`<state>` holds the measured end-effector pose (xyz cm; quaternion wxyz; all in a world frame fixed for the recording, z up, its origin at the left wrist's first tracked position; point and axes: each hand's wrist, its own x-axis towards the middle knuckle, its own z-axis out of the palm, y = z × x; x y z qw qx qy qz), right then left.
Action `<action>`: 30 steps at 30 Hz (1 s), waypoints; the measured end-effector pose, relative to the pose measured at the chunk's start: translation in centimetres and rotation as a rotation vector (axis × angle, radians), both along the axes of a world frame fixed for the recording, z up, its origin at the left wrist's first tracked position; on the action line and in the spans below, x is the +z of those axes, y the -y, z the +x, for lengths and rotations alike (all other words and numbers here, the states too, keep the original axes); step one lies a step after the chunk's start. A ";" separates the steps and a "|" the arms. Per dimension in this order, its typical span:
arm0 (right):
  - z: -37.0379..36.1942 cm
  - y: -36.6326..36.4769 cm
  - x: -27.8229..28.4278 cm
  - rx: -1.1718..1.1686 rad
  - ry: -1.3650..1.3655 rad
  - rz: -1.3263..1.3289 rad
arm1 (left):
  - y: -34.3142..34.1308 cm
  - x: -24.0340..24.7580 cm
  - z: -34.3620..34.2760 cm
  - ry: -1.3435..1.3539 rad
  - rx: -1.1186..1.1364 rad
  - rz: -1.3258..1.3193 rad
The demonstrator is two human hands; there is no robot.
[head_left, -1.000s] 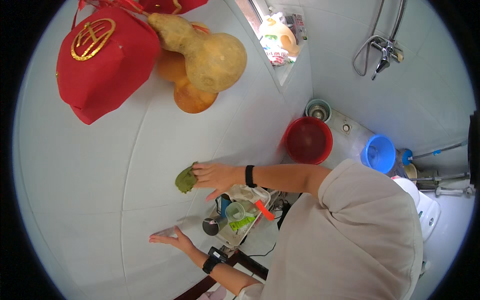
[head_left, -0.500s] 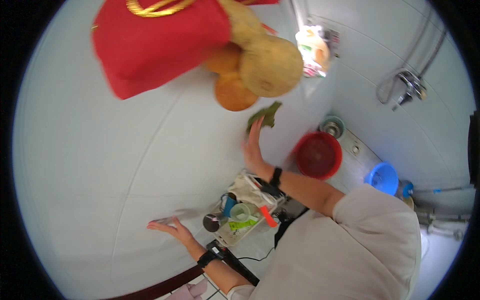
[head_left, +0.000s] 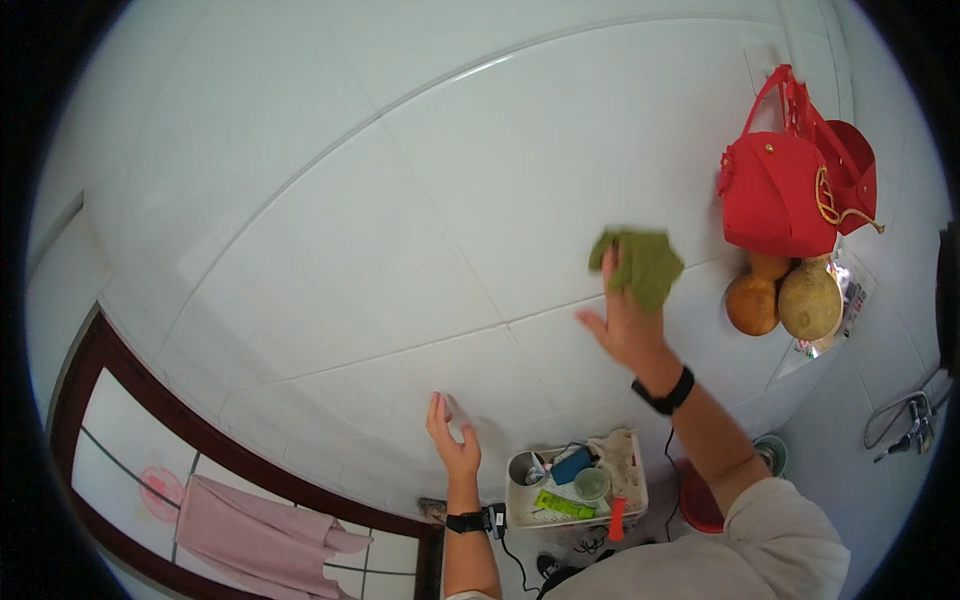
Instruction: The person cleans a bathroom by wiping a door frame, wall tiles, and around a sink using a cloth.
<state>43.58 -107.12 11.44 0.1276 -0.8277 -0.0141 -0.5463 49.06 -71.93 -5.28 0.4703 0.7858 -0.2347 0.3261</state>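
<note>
My right hand (head_left: 634, 325) presses a crumpled green cloth (head_left: 652, 270) against the white tiled wall (head_left: 430, 250), its thumb stuck out to the left. The cloth is smeared by motion. Lower and to the left, my left hand (head_left: 455, 445) is raised close to the wall with its fingers stretched and nothing in it. Whether its fingertips touch the tiles I cannot tell. Both wrists carry black bands.
Red bags (head_left: 775, 195) hang at the right, with gourds (head_left: 810, 300) below them. A white basket (head_left: 518, 515) of toiletries stands below my hands, beside a red basin (head_left: 700, 505). A shower tap (head_left: 912, 430) is at far right, a pink towel (head_left: 255, 530) at lower left.
My view has swung left, so the red bags and gourds now sit at the right. My right hand has taken the cloth away from beside the gourds to the wall left of them.
</note>
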 end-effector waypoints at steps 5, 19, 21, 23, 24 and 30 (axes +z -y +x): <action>2.2 -1.8 17.4 -0.005 0.266 -0.067 | -3.1 2.1 1.8 0.185 0.175 0.039; 10.1 -26.3 6.5 0.357 -0.192 -0.934 | -19.0 4.0 9.1 0.356 0.312 0.041; 9.3 -25.0 7.9 0.343 -0.192 -0.755 | -21.6 4.2 10.3 0.324 0.297 0.030; 8.4 -24.8 10.3 0.233 -0.231 -0.689 | -23.7 4.5 10.0 0.317 0.307 0.042; 8.2 -23.5 13.5 0.141 -0.095 -0.639 | -25.0 4.9 10.5 0.317 0.328 0.070; 7.5 -14.2 33.3 -0.386 0.268 -0.163 | -30.2 3.9 10.3 0.215 0.246 0.097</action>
